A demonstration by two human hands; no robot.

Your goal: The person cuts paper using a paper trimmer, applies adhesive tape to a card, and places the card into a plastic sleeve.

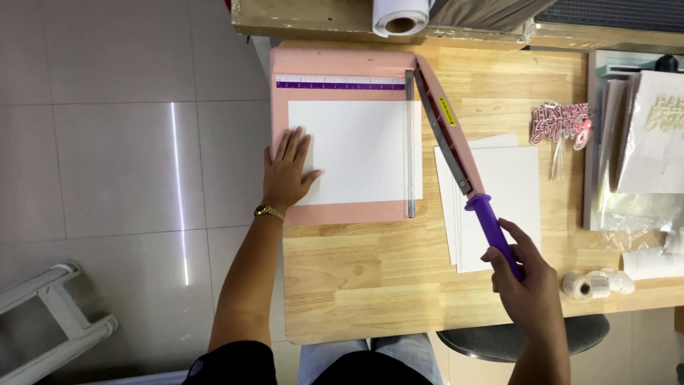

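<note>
While the left hand (286,170) lies flat, fingers spread, on the left edge of a white sheet (353,152), that sheet rests on the pink paper cutter (342,63), which sits at the desk's (356,285) left rear corner. A gold wristwatch (269,211) circles the left wrist just in front of the cutter base. Along the cutter's right edge, the blade arm (445,132) stands raised and angled out to the right. Its purple handle (493,232) is gripped in the closed right hand (531,285), in front of and right of the cutter. Beneath the arm, right of the cutter, lies a stack of white sheets (506,207). Farther right stand a pink cake topper (561,122) and small tape rolls (584,285).
</note>
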